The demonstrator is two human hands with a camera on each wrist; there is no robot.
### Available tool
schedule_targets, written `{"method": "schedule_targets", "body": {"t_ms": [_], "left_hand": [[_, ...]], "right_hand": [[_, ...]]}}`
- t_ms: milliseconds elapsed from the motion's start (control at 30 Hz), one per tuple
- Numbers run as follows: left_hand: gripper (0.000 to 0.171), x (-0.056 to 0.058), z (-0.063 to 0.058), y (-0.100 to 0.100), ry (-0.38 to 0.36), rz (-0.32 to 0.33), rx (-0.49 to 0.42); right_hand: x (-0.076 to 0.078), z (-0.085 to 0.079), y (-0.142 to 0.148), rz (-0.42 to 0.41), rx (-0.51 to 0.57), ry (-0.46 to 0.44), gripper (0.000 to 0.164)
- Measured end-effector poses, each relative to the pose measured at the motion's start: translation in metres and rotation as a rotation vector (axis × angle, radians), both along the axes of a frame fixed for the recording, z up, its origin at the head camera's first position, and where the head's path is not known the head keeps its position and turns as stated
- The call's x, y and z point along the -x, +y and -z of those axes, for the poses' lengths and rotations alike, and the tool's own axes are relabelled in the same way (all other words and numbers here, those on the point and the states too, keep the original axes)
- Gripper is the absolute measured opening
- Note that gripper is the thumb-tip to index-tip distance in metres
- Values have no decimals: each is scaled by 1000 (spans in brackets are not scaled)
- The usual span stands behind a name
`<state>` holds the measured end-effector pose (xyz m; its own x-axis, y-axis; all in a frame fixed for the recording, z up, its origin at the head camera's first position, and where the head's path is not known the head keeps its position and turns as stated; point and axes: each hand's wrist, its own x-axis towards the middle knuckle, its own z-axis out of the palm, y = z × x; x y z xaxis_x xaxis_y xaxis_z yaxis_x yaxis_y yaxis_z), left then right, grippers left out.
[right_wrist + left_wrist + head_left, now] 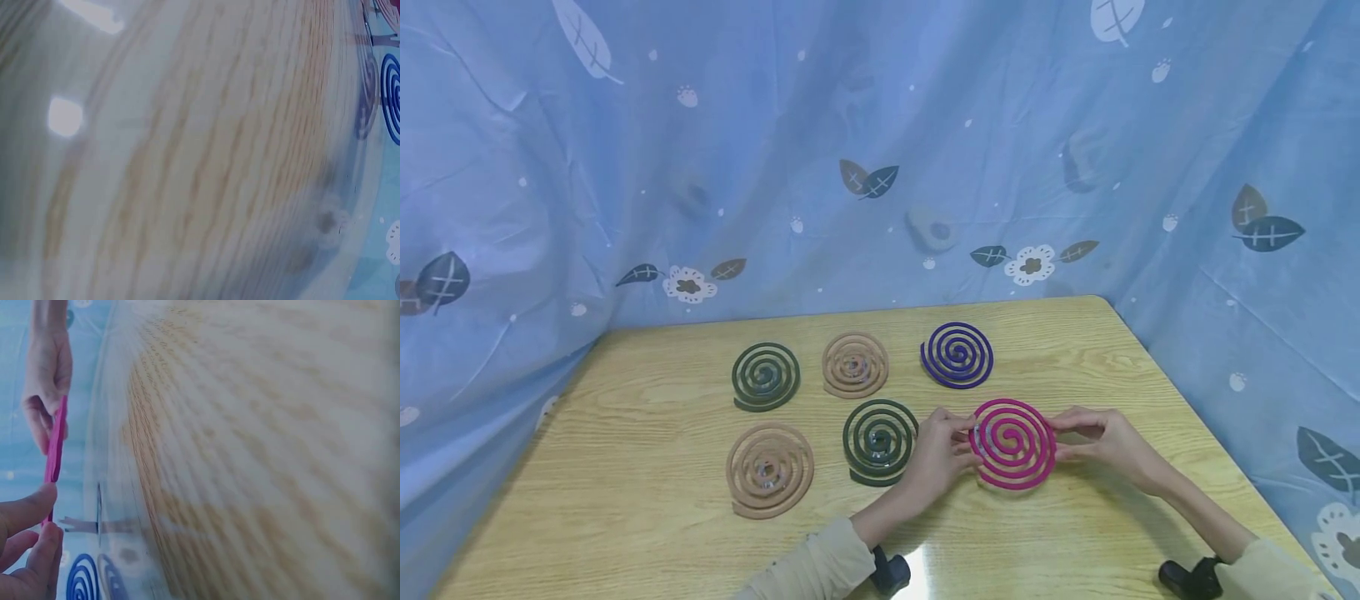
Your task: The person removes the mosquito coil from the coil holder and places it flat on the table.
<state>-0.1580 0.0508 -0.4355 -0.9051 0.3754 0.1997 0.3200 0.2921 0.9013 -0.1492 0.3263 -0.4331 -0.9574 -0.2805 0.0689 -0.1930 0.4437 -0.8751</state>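
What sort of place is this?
Likely a makeshift recording station, exact building unclear: wood-grain table screened by blue leaf-print cloth, plus black wrist cameras.

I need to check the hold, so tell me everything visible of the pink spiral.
The pink spiral is a thin, flat coil with open gaps between its turns. It looks stiff and plastic-like, though the material is uncertain; no break shows. The left hand pinches its left edge and the right hand its right edge. It appears raised above the right part of the table, broad face toward the head camera.
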Motion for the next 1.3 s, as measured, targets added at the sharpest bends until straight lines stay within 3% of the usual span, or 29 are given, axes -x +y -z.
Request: {"method": "schedule_targets", "body": {"t_ms": [467,967,1300], "left_hand": [[45,2,3,17,-1,17,15],[40,1,4,35,-9,26,-8],[44,0,2,51,-10,3,36]], "right_hand": [[-4,3,20,-20,12,2,42],[-7,1,39,-3,59,-87,43],[-6,-1,58,-97,140,-184,40]]}}
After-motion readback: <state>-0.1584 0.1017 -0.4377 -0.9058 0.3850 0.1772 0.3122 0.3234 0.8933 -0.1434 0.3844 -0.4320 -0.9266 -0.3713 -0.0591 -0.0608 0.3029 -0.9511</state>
